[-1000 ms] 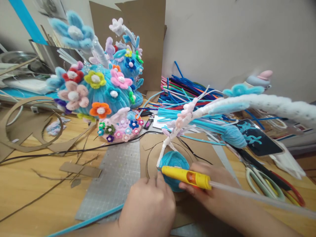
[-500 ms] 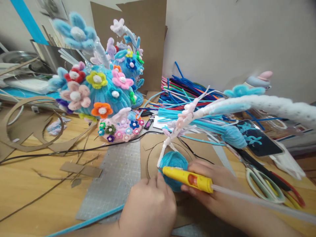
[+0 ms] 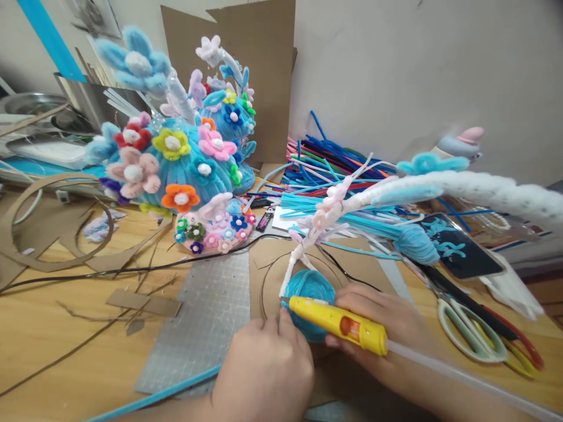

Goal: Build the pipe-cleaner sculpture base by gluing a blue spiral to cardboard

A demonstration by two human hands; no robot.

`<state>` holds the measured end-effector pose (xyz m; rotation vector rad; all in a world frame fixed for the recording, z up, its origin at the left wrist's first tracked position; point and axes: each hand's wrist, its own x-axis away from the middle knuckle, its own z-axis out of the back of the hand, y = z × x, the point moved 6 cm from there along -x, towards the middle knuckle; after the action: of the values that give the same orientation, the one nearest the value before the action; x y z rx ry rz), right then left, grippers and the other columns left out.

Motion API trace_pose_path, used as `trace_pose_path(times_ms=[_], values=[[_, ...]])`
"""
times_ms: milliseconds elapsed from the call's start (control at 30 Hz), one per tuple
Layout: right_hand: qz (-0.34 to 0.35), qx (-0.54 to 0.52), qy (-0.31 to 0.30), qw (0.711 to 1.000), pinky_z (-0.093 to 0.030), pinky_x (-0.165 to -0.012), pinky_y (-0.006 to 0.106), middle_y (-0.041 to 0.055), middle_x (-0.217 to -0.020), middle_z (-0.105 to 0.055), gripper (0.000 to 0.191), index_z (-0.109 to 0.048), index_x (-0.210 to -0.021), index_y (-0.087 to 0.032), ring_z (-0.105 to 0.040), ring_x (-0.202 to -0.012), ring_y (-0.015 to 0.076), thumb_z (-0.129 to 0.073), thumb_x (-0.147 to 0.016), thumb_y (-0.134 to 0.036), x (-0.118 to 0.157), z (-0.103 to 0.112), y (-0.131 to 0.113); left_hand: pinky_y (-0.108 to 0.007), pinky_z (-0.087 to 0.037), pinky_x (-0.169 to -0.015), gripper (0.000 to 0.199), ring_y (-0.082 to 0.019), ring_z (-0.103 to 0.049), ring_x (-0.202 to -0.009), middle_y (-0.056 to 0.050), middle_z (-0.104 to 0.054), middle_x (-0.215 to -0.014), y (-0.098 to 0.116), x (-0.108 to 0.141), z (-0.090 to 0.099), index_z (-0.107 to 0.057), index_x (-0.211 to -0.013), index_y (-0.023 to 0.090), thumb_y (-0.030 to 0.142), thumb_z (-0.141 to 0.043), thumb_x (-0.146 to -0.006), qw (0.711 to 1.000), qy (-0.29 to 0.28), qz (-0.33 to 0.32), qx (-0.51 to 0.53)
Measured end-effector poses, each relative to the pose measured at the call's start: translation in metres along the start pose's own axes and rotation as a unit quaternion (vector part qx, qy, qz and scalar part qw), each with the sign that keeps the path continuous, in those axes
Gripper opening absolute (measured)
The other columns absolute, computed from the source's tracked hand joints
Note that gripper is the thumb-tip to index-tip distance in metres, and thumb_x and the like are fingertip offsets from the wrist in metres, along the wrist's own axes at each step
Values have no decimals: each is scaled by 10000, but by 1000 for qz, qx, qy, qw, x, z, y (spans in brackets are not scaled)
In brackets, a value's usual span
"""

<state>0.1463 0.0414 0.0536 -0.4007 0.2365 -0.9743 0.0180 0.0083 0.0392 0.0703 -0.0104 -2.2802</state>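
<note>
My right hand (image 3: 378,322) is closed around a yellow glue gun (image 3: 323,316) with a clear glue stick (image 3: 444,363) running out of its back. The gun's nozzle rests at the left side of a blue coiled ball (image 3: 312,287), by the foot of a white-wrapped forked stem (image 3: 288,275). My left hand (image 3: 268,363) is closed with its fingertips near the nozzle; a blue pipe cleaner (image 3: 176,387) trails from it to the lower left. The fingers hide its other end. The stem arches up and right, bearing pink flowers (image 3: 329,202) and a blue flower (image 3: 433,163).
Under the ball lies cardboard (image 3: 272,261) on a grey cutting mat (image 3: 189,316). Flower-covered blue pieces (image 3: 193,161) stand back left. Pipe cleaners (image 3: 334,158) are heaped behind, scissors (image 3: 470,328) and a phone (image 3: 461,246) lie right. A black cord (image 3: 145,268) crosses the table.
The back of the glue gun has swung slightly right and down, while its nozzle stays by the stem's foot. My left hand keeps its place.
</note>
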Motion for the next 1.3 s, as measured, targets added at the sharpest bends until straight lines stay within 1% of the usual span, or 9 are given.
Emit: trace_pose_path(times_ms=[167,300,367,433,533,667,833,1100,1300], values=[[-81,-127,36,988,-489,-580,273,15,-737,-647,278,-619,-805,-219,-611,-665,164,-567,-863,-486,-1,-1,23,-312,-540,-447,189,-237,-668,-573,-150,-724,-820,0,1,0,-722,-911,90,113,-586,-781,1000,10,-1,-6],[-177,-205,67,960,-559,-641,317,26,-828,-725,304,-671,-879,-242,-686,-757,215,-549,-835,-517,-3,-6,46,-324,-552,-447,195,-244,-674,-577,-154,-731,-842,1,0,-1,-726,-911,87,102,-591,-770,1000,7,-6,-13],[-196,-205,83,955,-560,-629,320,25,-826,-731,301,-673,-885,-246,-689,-747,218,-544,-831,-512,-4,-6,49,-325,-554,-447,191,-247,-677,-583,-155,-734,-849,2,0,-1,-727,-906,92,101,-596,-768,1000,2,-7,-10],[-181,-171,101,963,-540,-605,306,12,-769,-709,275,-647,-844,-243,-669,-699,201,-543,-842,-497,-5,-2,46,-325,-555,-449,189,-248,-680,-589,-162,-735,-874,1,0,-1,-727,-905,96,98,-597,-767,1000,-1,-4,-9],[-136,-108,99,980,-498,-595,282,-6,-713,-648,249,-594,-814,-233,-616,-654,168,-548,-873,-471,-6,1,42,-322,-555,-462,187,-249,-684,-607,-177,-732,-919,1,0,-2,-725,-899,97,88,-592,-768,1000,-6,-4,-9],[-105,-70,108,986,-478,-611,299,13,-772,-632,248,-595,-891,-228,-602,-703,183,-544,-882,-470,-6,1,47,-307,-545,-478,190,-242,-686,-616,-188,-729,-934,0,0,-2,-722,-907,95,88,-590,-771,1000,-10,-3,-3],[-77,-31,130,988,-469,-618,302,19,-804,-642,222,-600,-864,-239,-614,-725,189,-576,-861,-459,-8,4,47,-317,-540,-465,169,-249,-683,-599,-191,-733,-922,0,1,-2,-722,-874,93,74,-609,-750,1000,12,-1,-3],[-60,1,93,994,-475,-645,340,38,-861,-650,180,-553,-882,-260,-621,-767,212,-578,-867,-438,-10,0,44,-331,-553,-438,203,-252,-679,-571,-177,-737,-889,0,0,-1,-730,-890,88,78,-597,-738,1000,20,-2,-4],[-64,12,94,993,-476,-664,329,44,-863,-639,231,-545,-876,-239,-624,-776,211,-551,-886,-470,-8,3,38,-343,-566,-446,218,-258,-686,-586,-181,-735,-894,0,0,0,-728,-916,86,70,-577,-759,1000,2,-4,-7]])
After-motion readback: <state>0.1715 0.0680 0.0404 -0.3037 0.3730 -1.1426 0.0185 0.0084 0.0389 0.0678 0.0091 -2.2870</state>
